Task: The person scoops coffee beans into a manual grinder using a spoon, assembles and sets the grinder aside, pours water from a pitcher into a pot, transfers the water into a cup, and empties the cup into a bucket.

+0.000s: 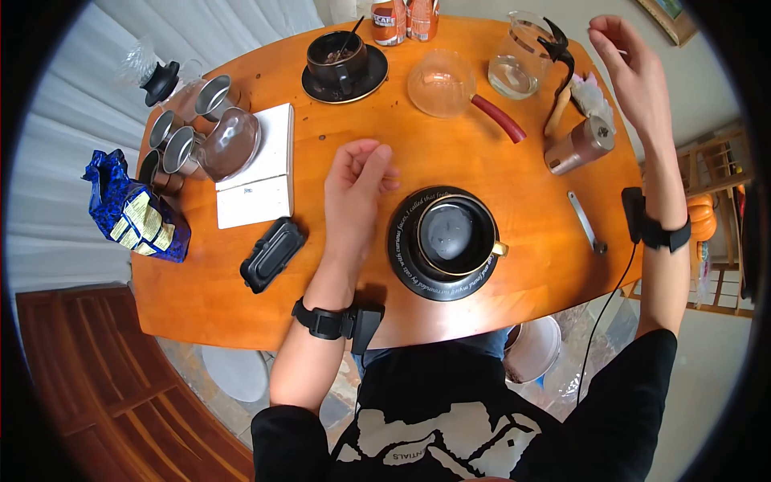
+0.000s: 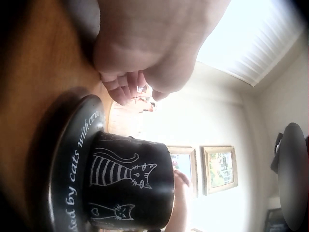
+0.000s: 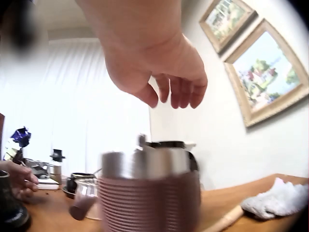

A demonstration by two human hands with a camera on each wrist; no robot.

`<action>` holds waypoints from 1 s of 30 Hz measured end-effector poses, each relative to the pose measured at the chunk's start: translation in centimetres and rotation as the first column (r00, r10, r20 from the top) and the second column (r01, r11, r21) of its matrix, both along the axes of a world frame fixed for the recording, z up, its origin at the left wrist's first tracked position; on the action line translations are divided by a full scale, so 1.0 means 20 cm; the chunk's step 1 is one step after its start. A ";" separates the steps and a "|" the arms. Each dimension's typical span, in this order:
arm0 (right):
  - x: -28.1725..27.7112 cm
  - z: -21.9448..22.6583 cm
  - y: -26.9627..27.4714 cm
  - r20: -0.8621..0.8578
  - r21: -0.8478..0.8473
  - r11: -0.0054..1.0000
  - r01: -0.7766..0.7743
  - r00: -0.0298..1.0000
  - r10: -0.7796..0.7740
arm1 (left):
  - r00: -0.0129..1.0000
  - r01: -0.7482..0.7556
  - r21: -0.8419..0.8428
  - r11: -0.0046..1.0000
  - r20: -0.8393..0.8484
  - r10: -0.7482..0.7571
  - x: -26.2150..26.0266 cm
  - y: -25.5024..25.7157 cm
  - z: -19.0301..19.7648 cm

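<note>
My left hand [image 1: 360,170] rests on the orange table [image 1: 514,193], fingers loosely curled, holding nothing. It lies just left of a black cup [image 1: 448,234] on a black saucer [image 1: 405,265] with white lettering. The left wrist view shows that cup [image 2: 130,186], with cat drawings, under the curled fingers of the left hand [image 2: 140,72]. My right hand [image 1: 625,60] is raised in the air at the far right, fingers relaxed and empty, above a ribbed metal grinder [image 1: 580,145]. From the right wrist, the right hand [image 3: 166,89] hangs above the blurred grinder [image 3: 149,193] without touching it.
A white scale [image 1: 261,173] carries a glass server [image 1: 229,145]; metal canisters [image 1: 173,149] and a blue bag [image 1: 132,213] lie to the left. Also here: a black lid [image 1: 273,253], a second black cup [image 1: 337,56], a red-handled glass dome [image 1: 442,80], a glass jug [image 1: 518,64], a metal crank [image 1: 586,223].
</note>
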State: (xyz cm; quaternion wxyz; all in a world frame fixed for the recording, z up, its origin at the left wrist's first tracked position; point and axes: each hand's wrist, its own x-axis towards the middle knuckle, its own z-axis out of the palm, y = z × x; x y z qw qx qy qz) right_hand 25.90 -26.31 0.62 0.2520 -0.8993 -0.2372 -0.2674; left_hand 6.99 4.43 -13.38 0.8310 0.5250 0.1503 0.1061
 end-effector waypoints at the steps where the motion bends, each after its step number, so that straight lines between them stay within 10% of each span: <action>1: -0.11 0.00 0.08 -0.100 0.068 0.993 -0.093 0.990 0.100 | 1.000 -0.005 -0.019 1.000 0.006 0.005 0.00 0.00 0.00; 4: -0.35 -0.09 0.32 -0.277 -0.034 0.980 -0.197 0.944 0.180 | 0.999 0.052 0.013 0.999 -0.001 -0.052 -0.01 0.01 -0.02; 7: -0.29 -0.37 0.39 -0.048 -0.209 0.965 -0.161 0.987 0.154 | 0.998 0.056 0.005 0.998 -0.019 -0.056 -0.02 0.01 0.00; 10: -0.25 -0.42 0.42 -0.426 -0.194 0.963 -0.188 0.900 0.090 | 0.998 0.058 0.008 0.998 -0.017 -0.058 -0.02 0.01 0.00; 12: -0.26 -0.41 0.44 -0.808 0.131 0.986 -0.102 0.566 0.165 | 0.998 0.061 0.010 0.998 -0.004 -0.061 -0.01 0.02 0.00; 15: -0.28 -0.44 0.42 -0.821 0.303 0.953 0.004 0.509 0.258 | 0.997 0.074 0.019 0.997 0.007 -0.074 -0.01 0.02 -0.01; 30: -0.85 -0.20 0.05 -0.652 0.341 0.935 -0.094 0.693 0.307 | 0.998 0.044 0.041 0.998 0.052 -0.046 -0.01 0.01 -0.01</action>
